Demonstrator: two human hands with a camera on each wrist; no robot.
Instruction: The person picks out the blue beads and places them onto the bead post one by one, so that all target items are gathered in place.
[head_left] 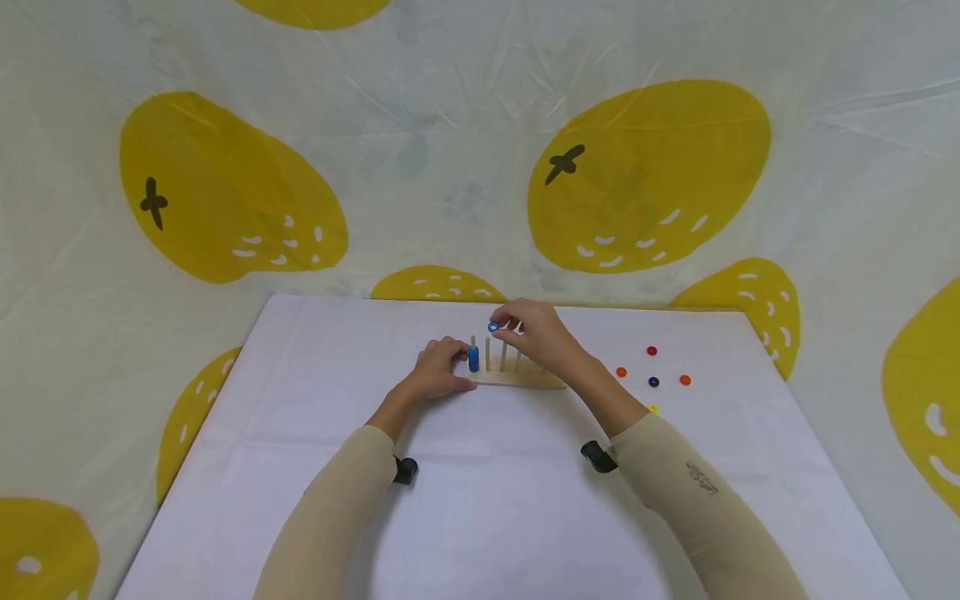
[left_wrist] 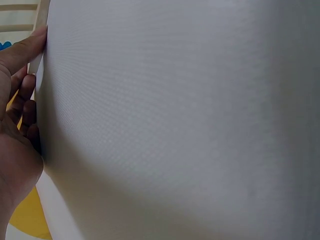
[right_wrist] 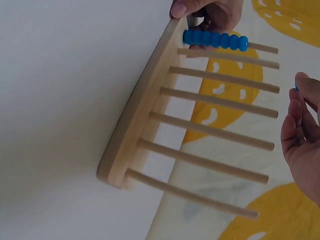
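A wooden peg board (head_left: pixel 521 381) with a row of several upright pegs stands toward the back of the white table. My left hand (head_left: pixel 435 368) grips its left end, thumb at the front edge and fingers behind, as the right wrist view shows too. A stack of blue rings (right_wrist: pixel 215 40) fills most of the leftmost peg, whose tip shows above it. Above the pegs near that end, my right hand (head_left: pixel 542 335) pinches one blue ring (head_left: pixel 492 327) between thumb and fingertip. The other pegs (right_wrist: pixel 212 132) carry no rings. In the right wrist view the pinched ring is mostly hidden.
Several loose rings lie right of the board: a red ring (head_left: pixel 652 351), two orange rings (head_left: pixel 621 372), a dark purple ring (head_left: pixel 654 382) and a yellow ring (head_left: pixel 654 409) partly behind the right forearm. A cloth with yellow fruit shapes (head_left: pixel 648 175) hangs behind the table.
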